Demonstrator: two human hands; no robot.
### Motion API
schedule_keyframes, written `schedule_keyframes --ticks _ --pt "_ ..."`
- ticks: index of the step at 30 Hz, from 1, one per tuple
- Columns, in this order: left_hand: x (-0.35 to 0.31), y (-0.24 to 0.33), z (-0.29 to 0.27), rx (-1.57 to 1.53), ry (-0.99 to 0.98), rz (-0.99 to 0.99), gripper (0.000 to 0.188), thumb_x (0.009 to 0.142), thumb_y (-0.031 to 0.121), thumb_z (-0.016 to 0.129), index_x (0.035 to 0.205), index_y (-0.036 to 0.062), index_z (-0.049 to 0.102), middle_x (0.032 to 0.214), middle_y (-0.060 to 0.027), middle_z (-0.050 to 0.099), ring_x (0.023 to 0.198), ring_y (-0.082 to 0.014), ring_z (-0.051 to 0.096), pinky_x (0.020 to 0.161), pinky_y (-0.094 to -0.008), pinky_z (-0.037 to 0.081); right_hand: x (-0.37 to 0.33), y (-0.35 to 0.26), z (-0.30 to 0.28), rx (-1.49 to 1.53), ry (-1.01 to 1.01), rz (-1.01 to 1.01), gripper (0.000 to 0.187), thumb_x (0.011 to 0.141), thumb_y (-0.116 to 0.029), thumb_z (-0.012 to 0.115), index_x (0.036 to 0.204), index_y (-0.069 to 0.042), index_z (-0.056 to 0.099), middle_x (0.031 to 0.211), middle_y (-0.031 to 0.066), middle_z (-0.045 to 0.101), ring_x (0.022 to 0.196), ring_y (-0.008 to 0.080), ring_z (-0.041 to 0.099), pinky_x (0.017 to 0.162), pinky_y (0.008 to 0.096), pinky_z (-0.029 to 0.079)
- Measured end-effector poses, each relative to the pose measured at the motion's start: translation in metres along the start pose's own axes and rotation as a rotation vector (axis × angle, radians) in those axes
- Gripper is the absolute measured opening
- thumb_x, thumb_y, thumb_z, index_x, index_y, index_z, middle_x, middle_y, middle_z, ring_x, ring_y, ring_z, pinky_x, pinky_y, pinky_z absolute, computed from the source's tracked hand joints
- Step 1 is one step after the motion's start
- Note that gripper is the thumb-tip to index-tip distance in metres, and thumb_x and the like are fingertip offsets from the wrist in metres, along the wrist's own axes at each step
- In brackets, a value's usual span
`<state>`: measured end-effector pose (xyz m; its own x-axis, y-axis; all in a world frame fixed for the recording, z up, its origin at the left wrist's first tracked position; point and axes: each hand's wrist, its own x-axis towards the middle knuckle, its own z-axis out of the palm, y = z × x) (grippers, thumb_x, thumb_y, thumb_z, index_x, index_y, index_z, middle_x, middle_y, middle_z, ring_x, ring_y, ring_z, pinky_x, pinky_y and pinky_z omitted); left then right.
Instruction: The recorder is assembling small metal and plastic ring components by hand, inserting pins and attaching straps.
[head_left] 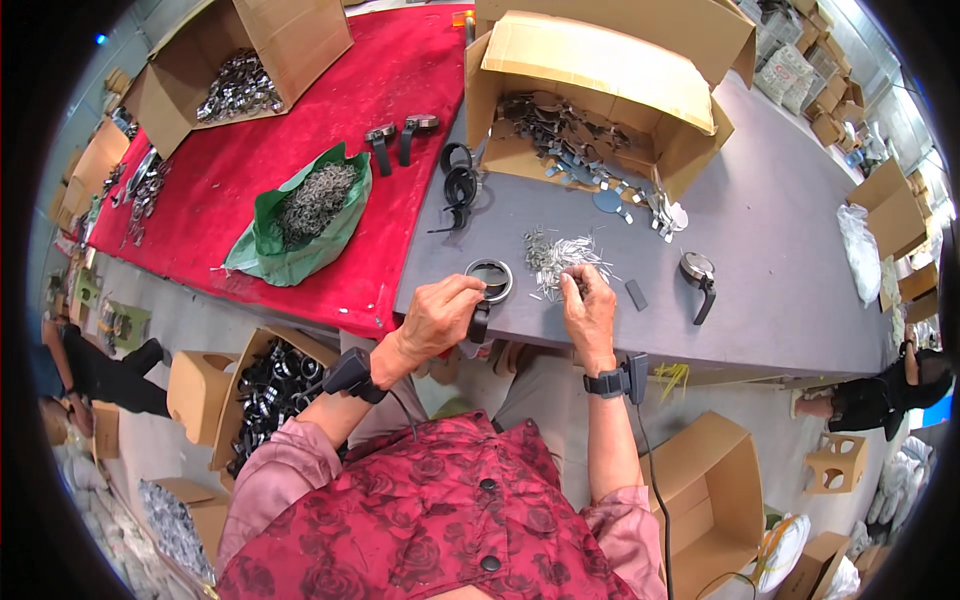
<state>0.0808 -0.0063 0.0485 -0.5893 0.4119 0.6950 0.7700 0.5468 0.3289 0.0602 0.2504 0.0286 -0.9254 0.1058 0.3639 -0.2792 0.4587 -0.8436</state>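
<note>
My left hand (pixel 440 318) is closed on a metal ring with a black handle (pixel 490 280), held upright at the table's front edge. To its right, my right hand (pixel 588 300) has thumb and fingers pinched together over a pile of small silver pins (pixel 570 257). What sits between those fingertips is too small to make out. Darker little springs or clips (pixel 537 246) lie at the pile's left side. Close by on the grey tabletop is a flat dark block (pixel 635 294). Farther right rests a round metal piece with a black handle (pixel 698 275).
A cardboard box (pixel 690 150) of metal discs and tabs lies open at the back. Black rings (pixel 459 185) stand left of it. On the red cloth (pixel 400 80) are a green bag (pixel 335 240) of small metal parts and another box (pixel 310 50). Boxes line the floor.
</note>
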Motion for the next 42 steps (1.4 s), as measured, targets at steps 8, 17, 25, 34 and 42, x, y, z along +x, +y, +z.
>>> schedule_keyframes --ticks 8,17,25,34,42 --pt "-0.002 0.001 0.001 -0.003 0.011 -0.013 0.014 0.079 -0.007 0.072 0.09 -0.0013 0.066 0.101 -0.0126 0.071 0.084 -0.029 0.073 0.068 -0.037 0.06 0.002 -0.02 0.003 0.66 -0.19 0.393 0.005 0.097 -0.008 0.071 0.098 -0.003 0.07 0.083 0.0007 0.067 0.067 0.0054 0.057 0.058 0.0217 0.045" --pt "-0.005 0.001 0.0 -0.001 0.01 -0.023 0.014 0.079 -0.007 0.072 0.091 -0.0013 0.067 0.101 -0.012 0.072 0.084 -0.0285 0.073 0.069 -0.0366 0.061 -0.001 -0.025 0.014 1.127 -0.178 0.475 0.022 0.097 -0.006 0.073 0.117 0.003 0.071 0.093 0.0039 0.07 0.077 0.0095 0.061 0.067 0.0252 0.051" --pt "-0.004 0.003 -0.001 -0.002 -0.005 -0.025 0.014 0.079 -0.007 0.073 0.09 -0.0017 0.066 0.1 -0.0124 0.071 0.084 -0.029 0.073 0.069 -0.037 0.06 -0.008 -0.011 0.015 1.029 -0.228 0.429 0.022 0.1 -0.007 0.071 0.12 0.002 0.073 0.099 0.0095 0.075 0.083 0.0139 0.07 0.07 0.0262 0.055" --pt "-0.005 0.002 -0.001 0.004 -0.01 -0.044 0.018 0.079 -0.01 0.074 0.094 -0.0019 0.069 0.1 -0.0134 0.073 0.085 -0.0306 0.074 0.07 -0.037 0.061 -0.015 -0.016 0.021 0.834 -0.183 0.337 0.013 0.098 -0.003 0.072 0.109 0.001 0.078 0.098 0.0106 0.079 0.085 0.0162 0.076 0.069 0.0259 0.057" --pt "-0.007 0.003 0.003 -0.024 0.029 -0.05 0.015 0.079 -0.008 0.074 0.09 -0.0016 0.067 0.1 -0.0121 0.072 0.082 -0.0297 0.073 0.068 -0.037 0.06 -0.031 -0.02 0.044 0.504 -0.061 0.182 0.007 0.093 0.0 0.074 0.098 0.001 0.079 0.086 0.0026 0.075 0.076 0.0082 0.067 0.067 0.0233 0.051"
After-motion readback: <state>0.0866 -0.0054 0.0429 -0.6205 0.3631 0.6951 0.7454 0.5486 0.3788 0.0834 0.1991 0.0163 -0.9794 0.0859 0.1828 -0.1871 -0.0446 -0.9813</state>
